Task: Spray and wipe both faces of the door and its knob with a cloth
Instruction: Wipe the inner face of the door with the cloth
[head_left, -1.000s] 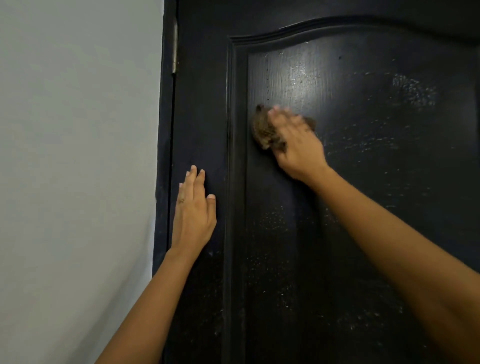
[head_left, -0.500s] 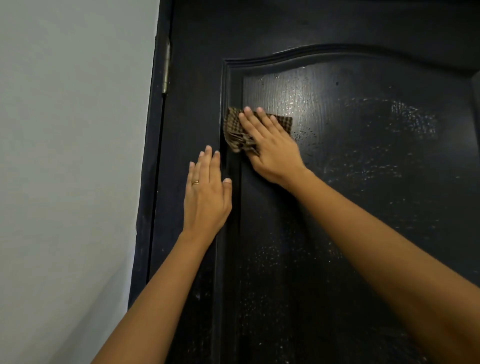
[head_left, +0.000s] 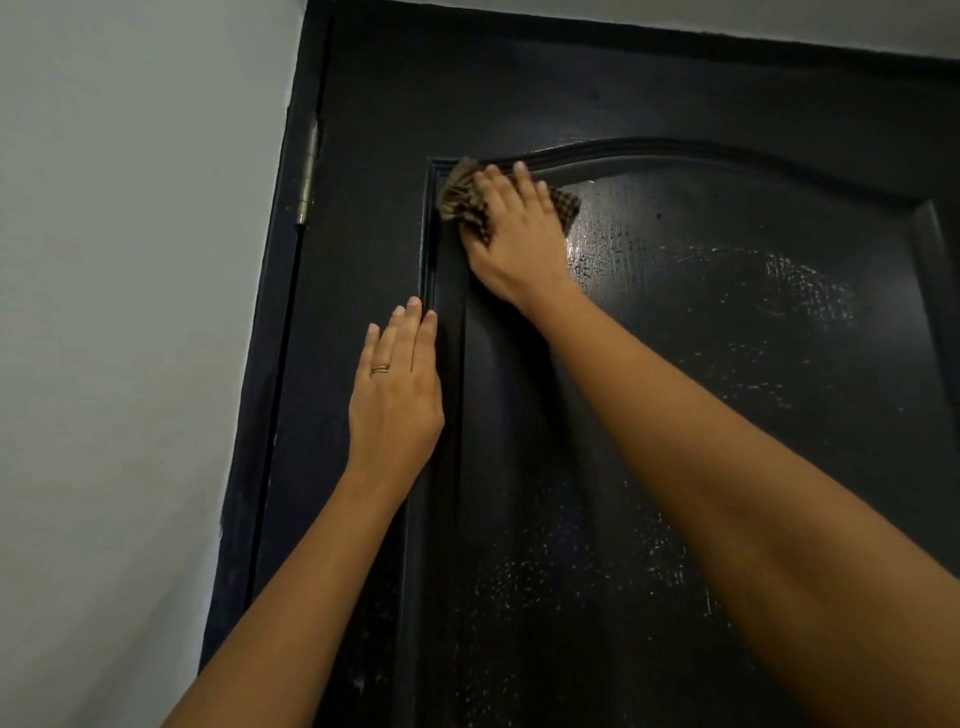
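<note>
A black panelled door (head_left: 727, 364) fills the view, its raised panel speckled with spray droplets and wet streaks. My right hand (head_left: 514, 239) presses a brown checked cloth (head_left: 460, 200) flat against the panel's top left corner, fingers straight over the cloth. My left hand (head_left: 397, 395) lies flat on the door's left stile, fingers straight and together, a ring on one finger. The knob is out of view.
A pale wall (head_left: 130, 312) runs along the left of the black door frame (head_left: 275, 338). A metal hinge (head_left: 309, 171) sits on the frame near the top. The door's top edge meets a light wall strip at the top right.
My right hand has slid the cloth up and left into the panel's top corner. My left hand has moved up the stile. The view has tilted upward, showing the door's top.
</note>
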